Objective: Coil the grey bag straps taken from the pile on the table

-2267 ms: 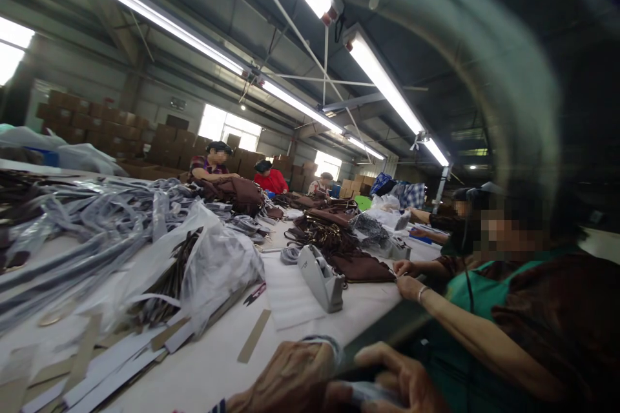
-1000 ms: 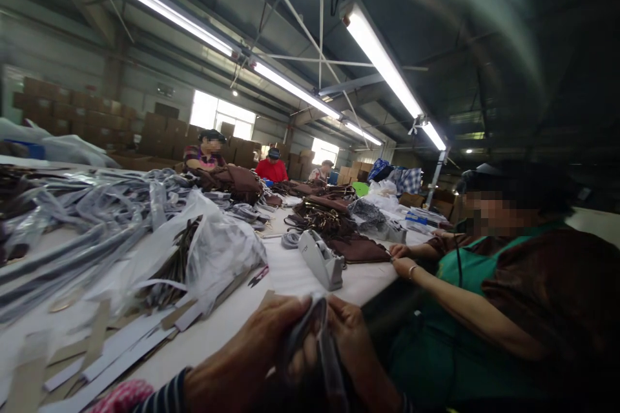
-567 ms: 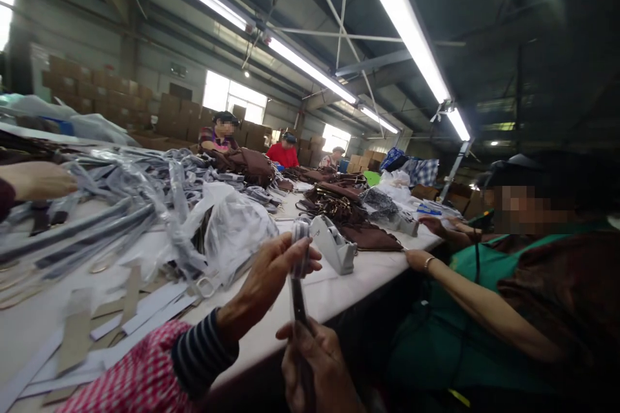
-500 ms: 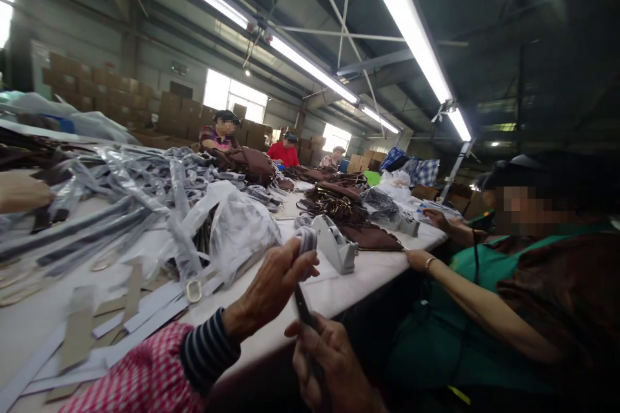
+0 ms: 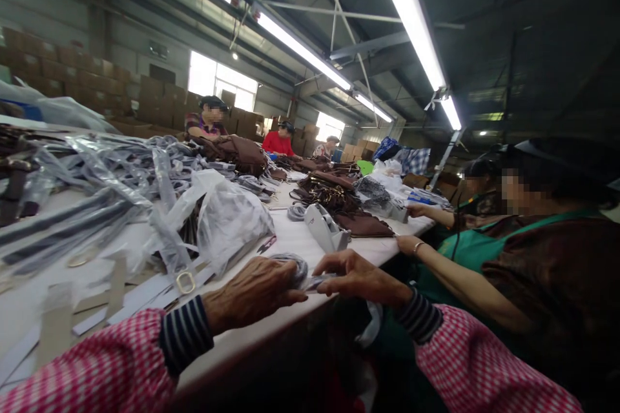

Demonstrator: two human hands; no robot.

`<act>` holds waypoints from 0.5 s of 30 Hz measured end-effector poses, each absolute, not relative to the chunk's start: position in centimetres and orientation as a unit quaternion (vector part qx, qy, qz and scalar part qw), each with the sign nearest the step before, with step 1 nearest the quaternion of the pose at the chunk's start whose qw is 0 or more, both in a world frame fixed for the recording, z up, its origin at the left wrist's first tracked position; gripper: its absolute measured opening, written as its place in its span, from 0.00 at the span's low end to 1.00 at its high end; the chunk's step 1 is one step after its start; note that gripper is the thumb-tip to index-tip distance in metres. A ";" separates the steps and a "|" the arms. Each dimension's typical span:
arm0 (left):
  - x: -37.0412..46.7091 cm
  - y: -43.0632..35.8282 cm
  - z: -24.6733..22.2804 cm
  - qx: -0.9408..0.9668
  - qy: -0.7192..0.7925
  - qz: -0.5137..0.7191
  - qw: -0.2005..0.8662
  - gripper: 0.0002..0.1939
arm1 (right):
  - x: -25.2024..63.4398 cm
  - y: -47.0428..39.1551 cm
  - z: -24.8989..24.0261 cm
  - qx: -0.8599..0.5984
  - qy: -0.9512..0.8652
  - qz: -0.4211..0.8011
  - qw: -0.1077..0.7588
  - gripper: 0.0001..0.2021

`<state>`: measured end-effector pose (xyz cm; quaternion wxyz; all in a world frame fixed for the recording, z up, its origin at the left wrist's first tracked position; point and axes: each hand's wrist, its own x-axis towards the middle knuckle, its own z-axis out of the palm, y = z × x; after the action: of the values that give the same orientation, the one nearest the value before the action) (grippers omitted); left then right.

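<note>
At the table's near edge my left hand [image 5: 247,293] is closed around a coiled grey strap [image 5: 299,266] that looks wrapped in clear plastic. Facing it, my right hand [image 5: 363,279] pinches the loose part of the same strap, thumb and fingertips close to the coil. Just beyond the hands stands a pale grey tape dispenser [image 5: 323,227]. A second grey coil [image 5: 296,211] lies beside it, apart from my hands.
Clear plastic bags [image 5: 232,222] and a heap of wrapped straps [image 5: 116,174] cover the left side. Card strips [image 5: 113,293] lie nearer. Brown bags [image 5: 361,222] are piled beyond the dispenser. A co-worker in a green apron [image 5: 465,251] sits close on the right.
Both hands have come down to the table edge with the strap. My right hand has risen from below and now meets the coil from the right. The view has turned slightly right.
</note>
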<state>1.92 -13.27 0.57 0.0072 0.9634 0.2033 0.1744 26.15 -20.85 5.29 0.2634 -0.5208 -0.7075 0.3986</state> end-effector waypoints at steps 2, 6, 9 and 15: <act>1.1 -13.2 0.2 0.969 0.187 0.160 0.015 0.27 | 26.2 -19.7 4.3 -0.499 -0.726 0.399 0.256 0.19; -0.8 -12.7 -0.9 0.967 0.224 0.115 0.034 0.24 | 25.7 -18.1 1.5 -0.470 -0.774 0.346 0.245 0.18; -2.1 -12.0 -2.0 0.967 0.230 0.103 0.040 0.25 | 25.2 -17.6 0.0 -0.425 -0.847 0.252 0.198 0.12; -2.9 -11.4 -3.2 0.969 0.208 0.133 0.031 0.27 | 23.8 -16.9 -1.1 -0.411 -0.909 -0.051 0.052 0.08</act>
<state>-2.91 -11.36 -3.22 0.0308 0.9687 0.2077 0.1325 23.79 -16.94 -1.07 0.0523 -0.4105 -0.9089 -0.0508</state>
